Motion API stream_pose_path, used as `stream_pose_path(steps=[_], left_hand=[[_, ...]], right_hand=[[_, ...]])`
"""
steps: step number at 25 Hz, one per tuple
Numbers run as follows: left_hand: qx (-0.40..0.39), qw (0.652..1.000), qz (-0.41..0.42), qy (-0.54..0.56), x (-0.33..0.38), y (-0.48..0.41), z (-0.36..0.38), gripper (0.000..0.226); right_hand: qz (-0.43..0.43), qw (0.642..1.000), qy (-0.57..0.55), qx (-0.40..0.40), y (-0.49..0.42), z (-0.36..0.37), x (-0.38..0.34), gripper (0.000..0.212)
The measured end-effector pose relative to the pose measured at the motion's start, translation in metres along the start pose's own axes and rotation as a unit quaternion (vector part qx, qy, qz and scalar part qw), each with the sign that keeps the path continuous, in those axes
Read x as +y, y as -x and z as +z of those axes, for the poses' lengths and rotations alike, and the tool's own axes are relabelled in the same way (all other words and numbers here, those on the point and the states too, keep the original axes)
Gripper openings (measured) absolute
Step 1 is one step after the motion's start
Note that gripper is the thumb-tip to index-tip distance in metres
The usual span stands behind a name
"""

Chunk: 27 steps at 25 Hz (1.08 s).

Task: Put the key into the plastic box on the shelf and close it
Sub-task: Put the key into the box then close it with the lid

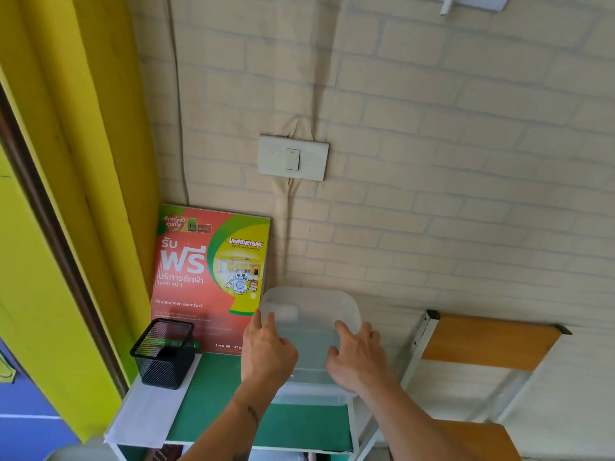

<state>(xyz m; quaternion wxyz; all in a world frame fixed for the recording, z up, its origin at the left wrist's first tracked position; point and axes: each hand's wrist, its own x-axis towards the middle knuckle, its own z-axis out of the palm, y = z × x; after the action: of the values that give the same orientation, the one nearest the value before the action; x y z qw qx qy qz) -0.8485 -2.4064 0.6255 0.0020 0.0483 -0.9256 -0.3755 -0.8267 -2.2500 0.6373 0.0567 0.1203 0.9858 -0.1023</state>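
A translucent plastic box (pixel 312 392) stands on the green shelf top (pixel 213 407), near its right edge. Its frosted lid (pixel 309 304) sits over the box, with the far edge looking raised toward the wall. My left hand (pixel 266 351) grips the lid's left side, fingers on top. On the lid's right side rests my right hand (pixel 359 356), fingers spread over the surface. The key is not visible; the lid and my hands hide the inside of the box.
A black mesh pen holder (pixel 164 354) stands on a white sheet (pixel 149 410) at the shelf's left. A red and green laundry poster (pixel 209 277) leans on the brick-pattern wall. A light switch (pixel 293 158) is above. A wooden folding chair (pixel 489 341) stands right.
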Motion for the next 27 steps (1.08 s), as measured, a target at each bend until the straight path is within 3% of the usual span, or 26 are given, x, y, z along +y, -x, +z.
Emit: stream_pose_path(steps=[4, 7, 10, 13, 16, 20, 27], left_hand=[[0.007, 0.999, 0.016, -0.033, -0.002, 0.001, 0.002, 0.061], [0.065, 0.981, 0.153, -0.102, 0.003, -0.003, 0.005, 0.054], [0.016, 0.958, 0.252, -0.138, 0.019, -0.018, 0.004, 0.056], [-0.055, 0.937, 0.258, -0.230, 0.020, -0.037, 0.006, 0.062], [-0.073, 0.920, 0.240, -0.300, 0.006, -0.048, 0.011, 0.066], [-0.063, 0.922, 0.243, -0.295, -0.005, -0.054, 0.017, 0.081], [-0.060, 0.927, 0.241, -0.282, -0.008, -0.063, 0.024, 0.072]], right_hand=[[0.005, 1.000, 0.016, -0.021, -0.005, -0.006, -0.003, 0.053], [-0.021, 0.999, 0.033, 0.011, -0.014, -0.014, -0.004, 0.053], [-0.075, 0.996, 0.039, 0.037, -0.026, -0.013, -0.002, 0.061], [-0.103, 0.994, 0.031, 0.026, -0.037, -0.009, -0.002, 0.066], [-0.109, 0.993, 0.037, -0.004, -0.044, 0.003, 0.005, 0.069], [-0.112, 0.993, 0.038, 0.000, -0.051, 0.020, 0.014, 0.071], [-0.113, 0.992, 0.057, 0.001, -0.059, 0.028, 0.018, 0.074]])
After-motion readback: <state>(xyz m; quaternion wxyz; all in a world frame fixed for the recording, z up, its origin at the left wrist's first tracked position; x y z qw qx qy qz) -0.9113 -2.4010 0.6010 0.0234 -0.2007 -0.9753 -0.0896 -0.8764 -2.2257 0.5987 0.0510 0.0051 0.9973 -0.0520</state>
